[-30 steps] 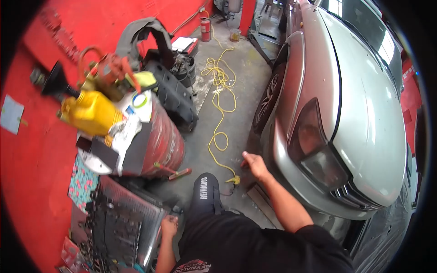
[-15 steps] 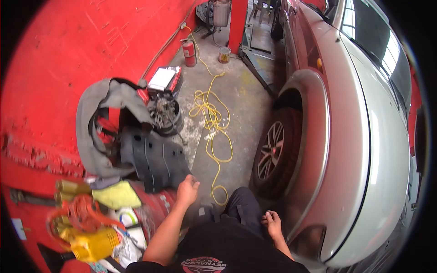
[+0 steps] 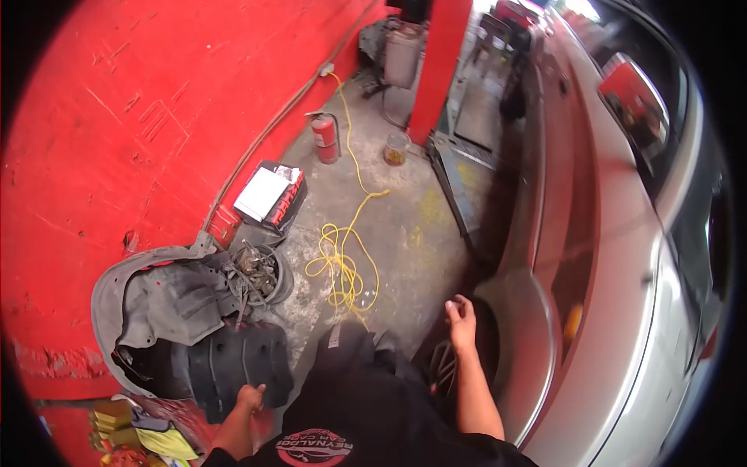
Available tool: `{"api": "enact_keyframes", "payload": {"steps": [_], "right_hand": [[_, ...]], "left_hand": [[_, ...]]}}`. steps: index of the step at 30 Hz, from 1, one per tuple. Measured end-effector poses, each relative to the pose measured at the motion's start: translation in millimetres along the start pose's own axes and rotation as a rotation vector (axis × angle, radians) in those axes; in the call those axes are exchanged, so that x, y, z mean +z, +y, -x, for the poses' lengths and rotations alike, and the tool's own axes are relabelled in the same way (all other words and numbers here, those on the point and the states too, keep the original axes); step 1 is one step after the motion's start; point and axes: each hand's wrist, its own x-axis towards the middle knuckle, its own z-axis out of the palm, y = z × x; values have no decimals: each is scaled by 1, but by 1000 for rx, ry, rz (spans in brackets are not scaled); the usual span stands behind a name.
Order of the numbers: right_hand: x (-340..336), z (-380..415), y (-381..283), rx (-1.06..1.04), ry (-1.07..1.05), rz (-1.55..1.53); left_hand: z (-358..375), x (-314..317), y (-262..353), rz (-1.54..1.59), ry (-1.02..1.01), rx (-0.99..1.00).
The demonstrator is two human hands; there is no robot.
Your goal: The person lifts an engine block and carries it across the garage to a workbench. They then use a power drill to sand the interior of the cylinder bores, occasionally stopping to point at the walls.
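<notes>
My left hand (image 3: 250,398), fingers loosely curled with the thumb standing off, hangs low and overlaps the black ribbed plastic panel (image 3: 237,359) in this view. That panel leans by a grey plastic wheel-arch liner (image 3: 167,305) against the wall. Raised in front of the car's side is my right hand (image 3: 462,319), bare, its thumb and fingers parted. Below it, the front wheel (image 3: 444,367) is partly hidden by my arm and body. The silver car (image 3: 615,327) fills the right side.
A bucket of metal parts (image 3: 264,274) and a box with white paper (image 3: 263,194) stand along the red wall. A yellow cord (image 3: 342,272) lies tangled on the floor ahead. Beyond are a fire extinguisher (image 3: 325,138), a tin (image 3: 396,149), a red post (image 3: 438,70) and a lift arm (image 3: 455,187).
My view has moved forward along the car, so the side mirror now shows and the wheel sits lower. My right hand has swung up and forward; my left hand has dropped back.
</notes>
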Motion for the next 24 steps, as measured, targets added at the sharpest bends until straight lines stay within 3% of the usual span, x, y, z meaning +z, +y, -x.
{"api": "enact_keyframes", "payload": {"steps": [3, 6, 8, 9, 10, 11, 12, 15, 16, 18, 20, 24], "right_hand": [[16, -141, -71, 77, -130, -6], [48, -275, -106, 110, -195, 147], [59, -343, -111, 134, -171, 332], [51, -396, -70, 75, -181, 385], [50, -433, -58, 160, -194, 368], [64, -463, -88, 234, -214, 358], [70, -467, -113, 350, -235, 361], [91, -574, -116, 441, -237, 362], [91, -600, -112, 508, -217, 342], [116, -682, -108, 538, -257, 300], [152, -772, -90, 588, -296, 283], [261, -972, -11, 581, -435, 454]], "left_hand": [[-20, 29, 27, 357, 27, -112], [-37, 53, 121, 628, -37, -251], [-51, 53, 177, 556, -148, -194], [-58, 44, 230, 496, -166, -159], [-85, 23, 299, 458, -164, -100], [-124, 10, 344, 179, -158, 163], [-140, -5, 400, 203, -86, 168], [-184, -59, 579, 188, 92, 183], [-212, -65, 638, 328, 33, 199], [-189, -123, 779, 378, 106, 430], [-201, -157, 895, 432, 38, 502], [-283, -175, 1077, 695, -41, 438]]}}
